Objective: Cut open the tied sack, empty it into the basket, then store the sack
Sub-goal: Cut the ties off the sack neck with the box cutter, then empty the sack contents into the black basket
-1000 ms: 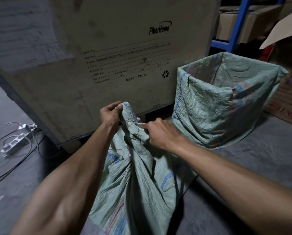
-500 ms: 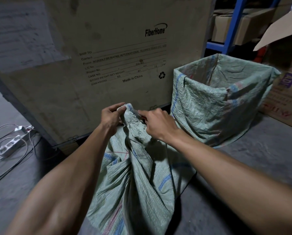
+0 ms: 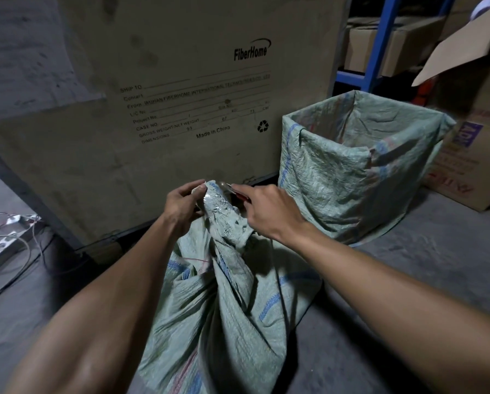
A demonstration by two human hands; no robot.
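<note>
A green woven sack [image 3: 226, 308] stands on the floor in front of me, its neck bunched and tied at the top. My left hand [image 3: 181, 206] pinches the tip of that neck. My right hand [image 3: 269, 213] holds a small cutter [image 3: 229, 186] with a red handle, its metal blade at the top of the neck. The basket [image 3: 337, 172], lined with the same green woven cloth, stands open to the right of the sack.
A big FiberHome crate [image 3: 167, 95] rises right behind the sack. A power strip with cables [image 3: 2, 240] lies on the floor at the left. Cardboard boxes [image 3: 477, 155] and a blue shelf frame [image 3: 377, 44] stand at the right.
My right hand has shifted from gripping the neck's side to its top, and the cutter's blade now shows at the tip. My left hand has lifted the neck slightly.
</note>
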